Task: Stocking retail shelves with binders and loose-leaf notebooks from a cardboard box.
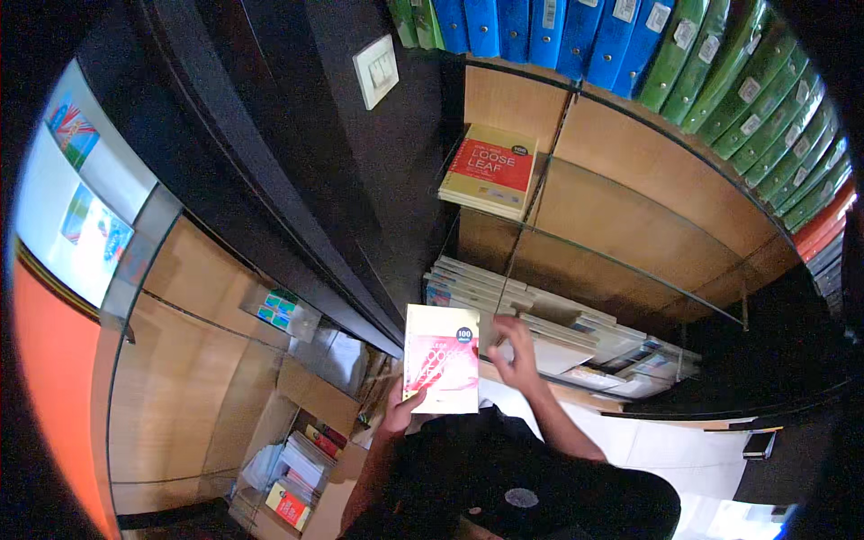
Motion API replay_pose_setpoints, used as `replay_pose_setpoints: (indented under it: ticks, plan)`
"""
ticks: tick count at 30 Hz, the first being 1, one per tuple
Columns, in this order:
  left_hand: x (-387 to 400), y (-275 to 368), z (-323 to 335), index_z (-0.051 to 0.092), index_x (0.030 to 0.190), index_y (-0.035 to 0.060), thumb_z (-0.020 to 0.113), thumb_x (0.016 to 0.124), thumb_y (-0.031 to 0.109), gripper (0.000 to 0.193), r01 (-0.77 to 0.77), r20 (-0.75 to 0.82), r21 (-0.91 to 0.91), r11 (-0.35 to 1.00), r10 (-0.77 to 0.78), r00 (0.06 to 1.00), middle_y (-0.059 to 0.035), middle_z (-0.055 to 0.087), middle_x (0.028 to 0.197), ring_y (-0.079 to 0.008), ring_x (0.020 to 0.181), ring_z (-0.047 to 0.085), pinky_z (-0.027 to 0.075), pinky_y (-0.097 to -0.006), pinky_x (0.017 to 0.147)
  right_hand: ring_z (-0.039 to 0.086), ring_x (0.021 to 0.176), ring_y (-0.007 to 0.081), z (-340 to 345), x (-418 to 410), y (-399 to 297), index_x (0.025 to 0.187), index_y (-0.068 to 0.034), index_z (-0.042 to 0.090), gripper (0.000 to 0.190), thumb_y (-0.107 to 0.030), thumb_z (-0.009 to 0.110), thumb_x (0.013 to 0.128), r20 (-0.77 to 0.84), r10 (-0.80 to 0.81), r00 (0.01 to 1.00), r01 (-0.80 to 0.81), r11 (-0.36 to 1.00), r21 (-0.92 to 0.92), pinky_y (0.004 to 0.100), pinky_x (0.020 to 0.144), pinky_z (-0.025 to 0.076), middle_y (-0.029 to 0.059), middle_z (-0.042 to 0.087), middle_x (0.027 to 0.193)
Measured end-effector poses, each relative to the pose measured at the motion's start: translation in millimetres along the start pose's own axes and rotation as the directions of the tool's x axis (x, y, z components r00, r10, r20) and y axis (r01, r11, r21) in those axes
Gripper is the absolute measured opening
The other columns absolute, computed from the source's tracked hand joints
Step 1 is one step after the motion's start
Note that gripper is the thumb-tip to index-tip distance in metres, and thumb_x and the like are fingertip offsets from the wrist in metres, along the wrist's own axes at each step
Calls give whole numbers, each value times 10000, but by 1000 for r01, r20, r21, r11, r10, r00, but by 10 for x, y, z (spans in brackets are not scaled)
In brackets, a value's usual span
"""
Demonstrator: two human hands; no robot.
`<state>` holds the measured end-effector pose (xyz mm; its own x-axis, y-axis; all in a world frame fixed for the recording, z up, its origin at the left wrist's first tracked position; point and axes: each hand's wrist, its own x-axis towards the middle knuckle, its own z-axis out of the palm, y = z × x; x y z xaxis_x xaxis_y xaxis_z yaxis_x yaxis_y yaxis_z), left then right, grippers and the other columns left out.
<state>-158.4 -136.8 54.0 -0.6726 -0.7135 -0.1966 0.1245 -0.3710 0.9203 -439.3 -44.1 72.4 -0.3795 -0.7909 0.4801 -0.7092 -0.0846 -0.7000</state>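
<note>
My left hand (pixel 399 409) grips a loose leaf paper pack (pixel 442 398) by its lower left edge, thumb across the front. The pack is cream with a red band, and light glares off its cover. Just right of it is my right hand (pixel 516 351), raised with fingers spread and slightly blurred, holding nothing. Beyond my hands, a stack of matching loose leaf packs (pixel 489 165) lies flat at the left end of a glass shelf (pixel 607 250). An opened cardboard box (pixel 317 386) at lower left holds several more packs (pixel 289 506) and other paper goods.
Blue binders (pixel 513 34) and green plastic-wrapped binders (pixel 749 101) line the top shelf. Stacked paper pads (pixel 560 331) fill the lower shelf. A dark pillar (pixel 297 135) with a white wall switch (pixel 376 71) rises at left, beside another wooden shelf unit (pixel 182 385).
</note>
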Motion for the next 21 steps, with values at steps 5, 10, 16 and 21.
replay_pose_setpoints:
  ticks: [5,10,16,21]
  plan:
    - [258,527,371,453,1450,0,656,925,102,572,21,-66,15,1000,-20,998,-143,566,1392,-224,1245,550,362,-360,1114,533,1232,398,-90,-155,-312,1354,-63,575,677,-435,760,819,-6,-63,998,63,972,226,514,1024,425,240,510,1382]
    - [652,778,523,512,1366,24,679,910,113,494,-6,35,-127,992,11,999,-112,651,1254,-206,1186,580,390,-335,1062,540,1247,405,-347,179,-502,1275,-120,686,722,-502,856,686,52,-283,958,280,958,60,514,1018,435,243,489,1449]
    - [1033,1409,961,511,1348,9,656,907,66,467,-108,47,-170,980,117,992,-116,651,1241,-208,1126,623,457,-352,1013,549,1238,416,-450,665,-501,1252,-137,696,691,-427,879,651,-105,-361,927,352,931,-96,516,1014,446,226,559,1376]
    - [1471,1729,1061,534,1290,21,631,927,148,397,-178,85,-53,983,182,980,-116,669,1154,-214,1019,662,540,-349,846,559,1238,390,-597,1124,-513,1232,-73,670,625,-350,863,706,-141,-325,935,311,944,-114,485,1020,474,204,570,1363]
